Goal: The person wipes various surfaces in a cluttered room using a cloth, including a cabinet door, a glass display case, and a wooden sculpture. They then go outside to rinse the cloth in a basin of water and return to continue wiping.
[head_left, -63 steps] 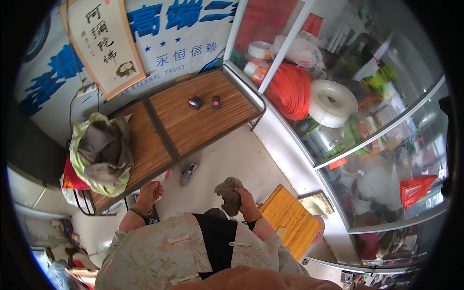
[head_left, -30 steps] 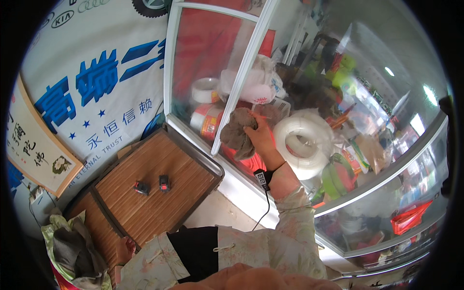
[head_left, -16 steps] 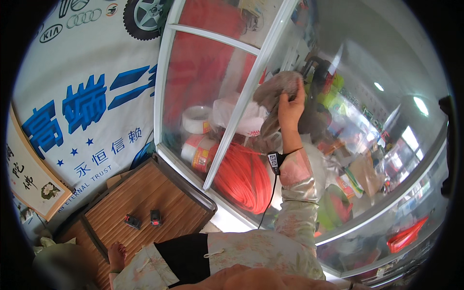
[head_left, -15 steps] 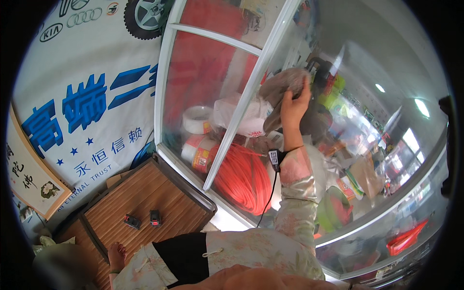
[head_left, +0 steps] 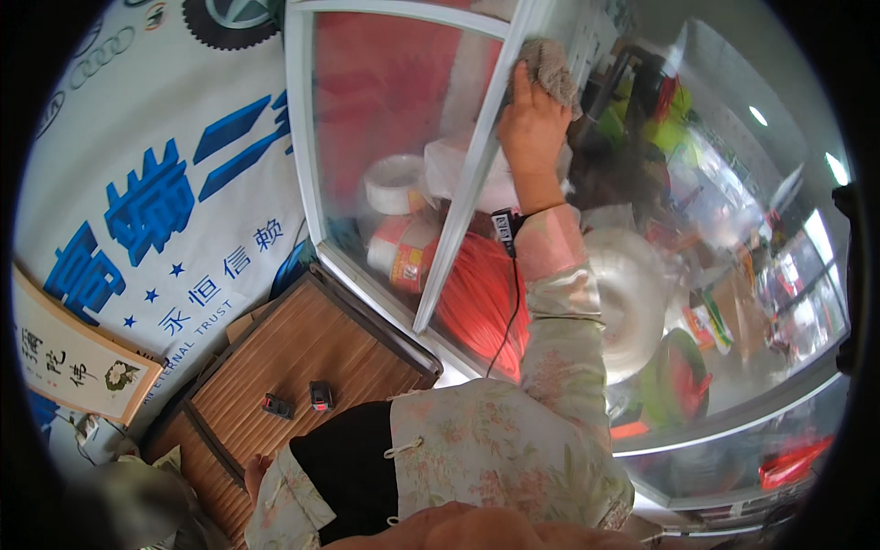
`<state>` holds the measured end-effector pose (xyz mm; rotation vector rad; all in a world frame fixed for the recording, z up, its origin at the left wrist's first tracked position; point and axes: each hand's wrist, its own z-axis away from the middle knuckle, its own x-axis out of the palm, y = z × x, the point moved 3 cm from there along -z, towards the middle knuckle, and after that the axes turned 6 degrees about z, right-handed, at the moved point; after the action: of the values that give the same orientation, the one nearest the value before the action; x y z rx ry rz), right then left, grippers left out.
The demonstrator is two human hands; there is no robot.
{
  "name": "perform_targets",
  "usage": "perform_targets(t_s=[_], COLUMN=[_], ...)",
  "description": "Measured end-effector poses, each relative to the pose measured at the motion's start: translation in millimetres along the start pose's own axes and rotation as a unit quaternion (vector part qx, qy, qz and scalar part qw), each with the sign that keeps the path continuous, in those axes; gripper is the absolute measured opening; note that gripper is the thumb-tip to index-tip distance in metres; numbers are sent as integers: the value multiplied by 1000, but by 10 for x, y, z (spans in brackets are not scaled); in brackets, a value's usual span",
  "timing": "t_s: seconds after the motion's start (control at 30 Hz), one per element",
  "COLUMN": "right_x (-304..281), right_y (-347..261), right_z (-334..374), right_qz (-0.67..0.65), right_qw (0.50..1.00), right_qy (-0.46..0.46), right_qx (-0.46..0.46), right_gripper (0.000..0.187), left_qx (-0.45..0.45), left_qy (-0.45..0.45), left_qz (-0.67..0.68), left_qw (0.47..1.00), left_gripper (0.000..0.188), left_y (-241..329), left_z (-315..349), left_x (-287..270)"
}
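Observation:
My right hand (head_left: 533, 137) is raised far up, its fingers pressing a grey-brown cloth (head_left: 550, 73) against the glass pane (head_left: 632, 156) of a display cabinet. The cloth is bunched under the fingers, just right of the white frame bar (head_left: 477, 165). On that wrist sits a small black device (head_left: 505, 229) with a thin black cable running down along the sleeve. My left hand (head_left: 258, 472) rests low at the edge of the brown slatted table (head_left: 302, 335), partly covered by the sleeve. Its visible fingers look loosely extended, with nothing seen in them.
Two small black-and-red objects, one (head_left: 278, 406) beside another (head_left: 320, 396), lie on the table. Behind the glass are a red hose coil (head_left: 486, 293), white rolls (head_left: 396, 183) and a green round item (head_left: 674, 371). A lettered banner (head_left: 183, 229) covers the left wall.
My right hand has moved the cloth up and slightly left along the glass, toward the white frame bar. The view has shifted; my left hand stays by the table edge.

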<state>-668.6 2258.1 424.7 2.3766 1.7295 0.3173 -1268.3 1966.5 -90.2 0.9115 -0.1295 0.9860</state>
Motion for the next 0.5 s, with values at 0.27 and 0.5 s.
perform_targets(t_s=[0.27, 0.5], right_x=[-447, -714], right_y=[-491, -315], right_z=[2051, 2330], right_qz=[-70, -58], right_qw=[944, 926], right_qy=[-322, -360], right_qx=[-17, -97], right_gripper=[53, 51], left_qx=[-27, -79], left_qy=[109, -149], left_qz=[-64, -42], left_qw=[992, 985], left_gripper=[15, 17], left_y=[102, 266], left_z=[125, -424], left_x=[468, 149])
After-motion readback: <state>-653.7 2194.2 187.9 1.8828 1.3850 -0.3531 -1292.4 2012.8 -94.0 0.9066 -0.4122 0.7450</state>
